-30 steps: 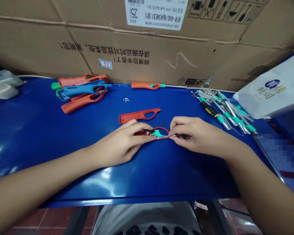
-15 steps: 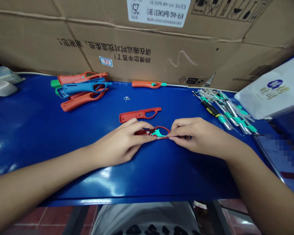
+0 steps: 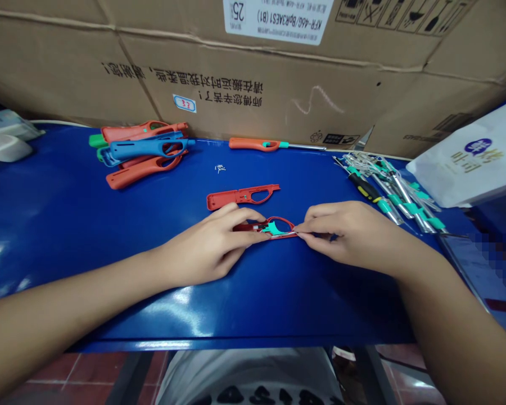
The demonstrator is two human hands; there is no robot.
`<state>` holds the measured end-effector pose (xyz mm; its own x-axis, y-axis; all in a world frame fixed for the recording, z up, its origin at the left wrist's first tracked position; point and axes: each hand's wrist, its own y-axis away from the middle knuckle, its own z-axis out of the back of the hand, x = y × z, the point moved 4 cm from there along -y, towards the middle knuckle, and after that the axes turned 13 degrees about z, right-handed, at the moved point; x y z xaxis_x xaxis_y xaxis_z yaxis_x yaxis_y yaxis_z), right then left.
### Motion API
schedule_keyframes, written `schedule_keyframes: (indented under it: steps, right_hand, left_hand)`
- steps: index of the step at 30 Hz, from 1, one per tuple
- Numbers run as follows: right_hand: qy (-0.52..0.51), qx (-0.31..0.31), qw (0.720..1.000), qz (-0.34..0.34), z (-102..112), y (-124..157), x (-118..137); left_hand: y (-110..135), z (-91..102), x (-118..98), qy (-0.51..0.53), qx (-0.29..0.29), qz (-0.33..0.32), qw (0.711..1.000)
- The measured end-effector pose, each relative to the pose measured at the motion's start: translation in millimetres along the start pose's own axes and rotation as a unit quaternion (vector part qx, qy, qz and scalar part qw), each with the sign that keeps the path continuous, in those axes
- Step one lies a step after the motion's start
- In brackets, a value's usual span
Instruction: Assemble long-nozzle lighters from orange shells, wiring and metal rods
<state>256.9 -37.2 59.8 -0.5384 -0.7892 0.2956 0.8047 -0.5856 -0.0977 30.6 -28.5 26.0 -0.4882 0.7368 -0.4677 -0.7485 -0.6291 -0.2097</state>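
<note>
Plainly, left hand (image 3: pixel 215 244) holds one red half-casing (image 3: pixel 243 227) — a second half-casing (image 3: pixel 224 198) behind.

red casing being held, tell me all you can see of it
The red casing, plastic-looking and open-faced, runs left to right on or just above the blue table. A turquoise trigger sits at its oval loop. The left grip holds and partly hides its left end; the right grip pinches at its narrow end.

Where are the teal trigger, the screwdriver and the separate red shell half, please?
Teal trigger (image 3: pixel 273 228): head view, curved body.
Screwdriver (image 3: pixel 361 184): head view, black-and-yellow handle.
Separate red shell half (image 3: pixel 238 197): head view, mid-body.
</note>
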Motion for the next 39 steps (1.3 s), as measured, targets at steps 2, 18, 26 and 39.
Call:
schedule_keyframes:
  steps: [2, 18, 26, 39]
  right_hand:
    - [0.017, 0.009, 1.000, -0.010, -0.3, 0.1, -0.8]
    - [-0.052, 0.001, 0.998, 0.020, -5.5, -3.2, -0.1]
    - [-0.058, -0.003, 0.998, 0.011, -5.3, -2.6, 2.0]
    - [0.009, 0.036, 0.999, 0.018, -4.8, -3.6, 7.3]
  left_hand:
    - [0.1, -0.3, -0.2, -0.001, 0.001, 0.002, 1.000]
    - [0.9, 0.4, -4.6, -0.004, 0.006, 0.018, 1.000]
    - [0.7, -0.6, -3.8, -0.002, 0.002, 0.018, 1.000]
    - [1.7, -1.7, -4.6, 0.003, 0.001, 0.040, 0.999]
